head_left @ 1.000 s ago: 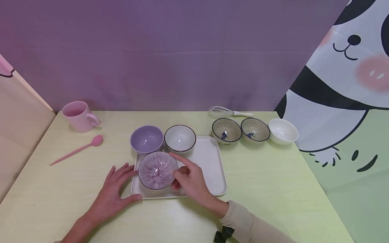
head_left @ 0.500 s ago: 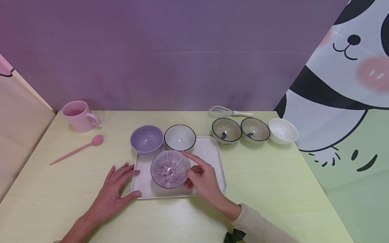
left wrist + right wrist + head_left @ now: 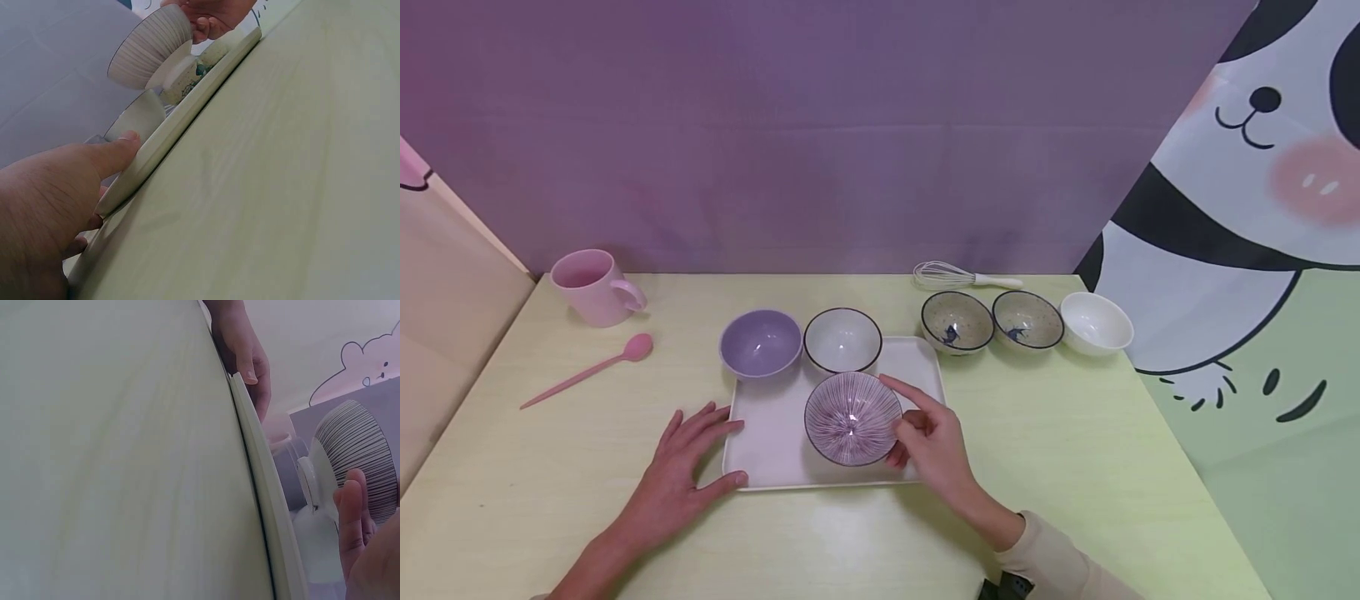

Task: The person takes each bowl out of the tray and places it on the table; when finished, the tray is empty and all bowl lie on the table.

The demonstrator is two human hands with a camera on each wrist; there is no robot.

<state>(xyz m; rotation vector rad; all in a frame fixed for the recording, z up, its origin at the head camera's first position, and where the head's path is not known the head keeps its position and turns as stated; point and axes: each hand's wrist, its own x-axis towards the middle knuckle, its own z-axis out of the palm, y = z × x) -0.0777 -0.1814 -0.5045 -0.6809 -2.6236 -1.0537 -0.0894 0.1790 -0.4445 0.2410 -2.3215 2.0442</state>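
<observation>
My right hand (image 3: 936,446) pinches the right rim of a bowl with purple stripes (image 3: 853,418), its index finger laid along the rim. Both wrist views show this bowl held a little above the white tray (image 3: 767,450); the stripes also run over its outside (image 3: 359,447). At the tray's left front corner my left hand (image 3: 681,471) rests with spread fingers, thumb (image 3: 122,150) against the tray's edge. Behind the striped bowl, a plain purple bowl (image 3: 762,343) and a white bowl with a dark rim (image 3: 843,340) stand side by side at the tray's back part.
On the left of the table (image 3: 820,550) are a pink mug (image 3: 595,287) and a pink spoon (image 3: 587,372). Two speckled bowls (image 3: 957,323) and a white bowl (image 3: 1096,323) line the back right, with a whisk (image 3: 966,276) behind them.
The striped bowl has moved rightward over the tray in my right hand, away from the left hand. My left hand stays at the tray's corner.
</observation>
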